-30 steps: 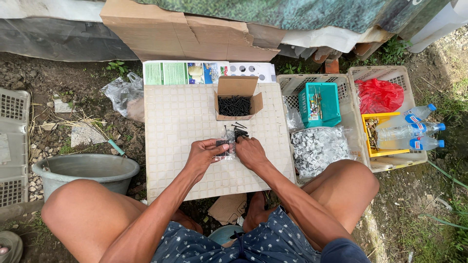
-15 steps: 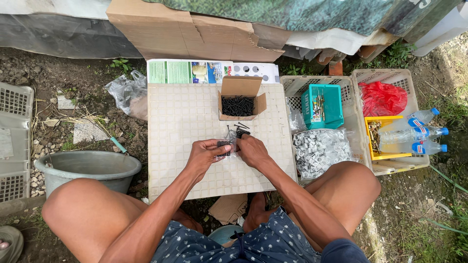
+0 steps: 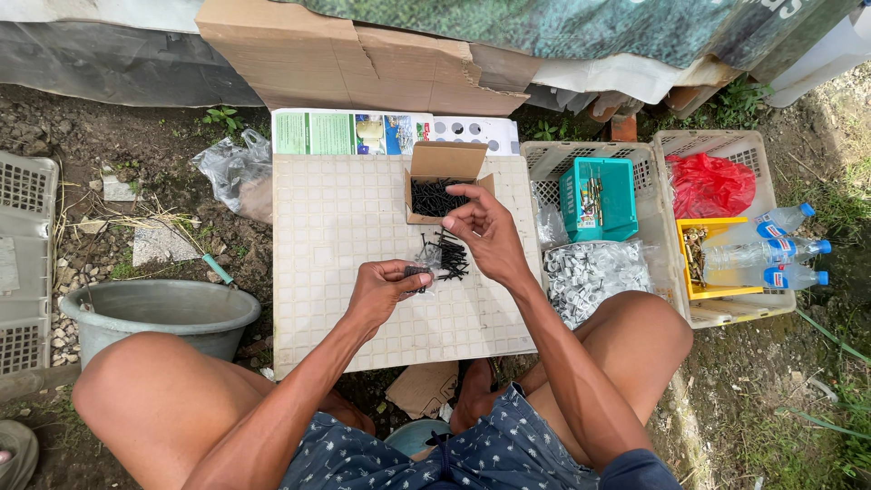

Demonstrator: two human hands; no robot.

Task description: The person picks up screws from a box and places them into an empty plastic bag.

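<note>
My left hand (image 3: pixel 383 289) rests over the white tiled board (image 3: pixel 345 227), fingers pinched on a small clear plastic clip with a black nail (image 3: pixel 419 271). My right hand (image 3: pixel 485 229) is lifted beside the open cardboard box of black nails (image 3: pixel 437 192), fingertips curled together; I cannot tell whether a nail is between them. A loose pile of black nails (image 3: pixel 446 254) lies on the board between the two hands.
A clear bag of white clips (image 3: pixel 594 272) lies in the basket (image 3: pixel 544 156) at right, with a teal tray (image 3: pixel 599 195), a red bag (image 3: pixel 709 184), a yellow tray (image 3: pixel 703 259) and water bottles (image 3: pixel 771 249). A grey basin (image 3: pixel 159 313) stands at left.
My right hand has left the left hand and moved up toward the nail box. The left hand stays low, still pinching the clip.
</note>
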